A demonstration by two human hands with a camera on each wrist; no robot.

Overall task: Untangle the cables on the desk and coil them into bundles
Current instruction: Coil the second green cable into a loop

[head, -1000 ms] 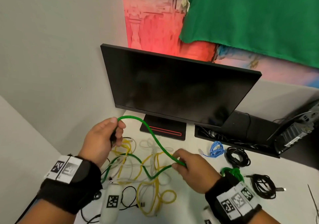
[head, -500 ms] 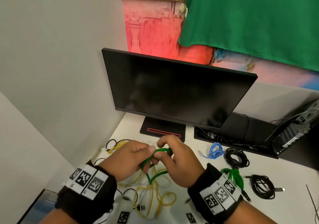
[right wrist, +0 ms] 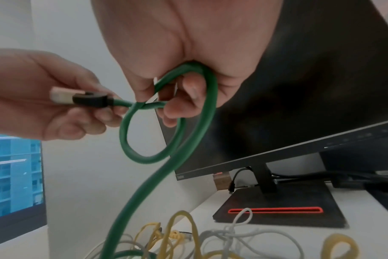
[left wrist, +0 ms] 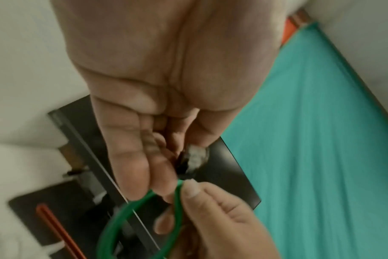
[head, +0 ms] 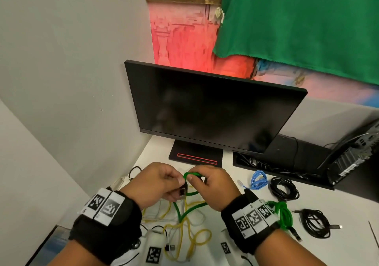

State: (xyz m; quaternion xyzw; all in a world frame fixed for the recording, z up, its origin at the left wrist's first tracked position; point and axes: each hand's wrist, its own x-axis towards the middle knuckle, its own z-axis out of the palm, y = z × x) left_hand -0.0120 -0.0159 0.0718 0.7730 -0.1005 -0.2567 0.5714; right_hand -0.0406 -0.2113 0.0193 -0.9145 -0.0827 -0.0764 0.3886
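We hold the green cable (right wrist: 195, 112) above the tangle at the bench's left edge, in front of the monitor (head: 207, 110). Our left hand (head: 155, 183) pinches the cable's plug end (right wrist: 78, 98), its grip narrow on the black boot, probably to keep that end fixed while the first turn forms. Our right hand (head: 209, 187) has its fingers (right wrist: 184, 98) curled through one small loop of the cable, its grip closed on that turn; held this way, the hand likely serves as the form around which further turns are laid. From the loop the rest of the green cable drops to the bench and runs into the loose yellow cables (head: 194, 239) and white cables (right wrist: 239, 233), so we judge it only partly freed.

Along the right side of the bench we count four finished bundles: one blue bundle (head: 258, 180), one green bundle (head: 284, 216) and two black bundles (head: 284, 188). How many yellow and white cables remain in the tangle we cannot tell.
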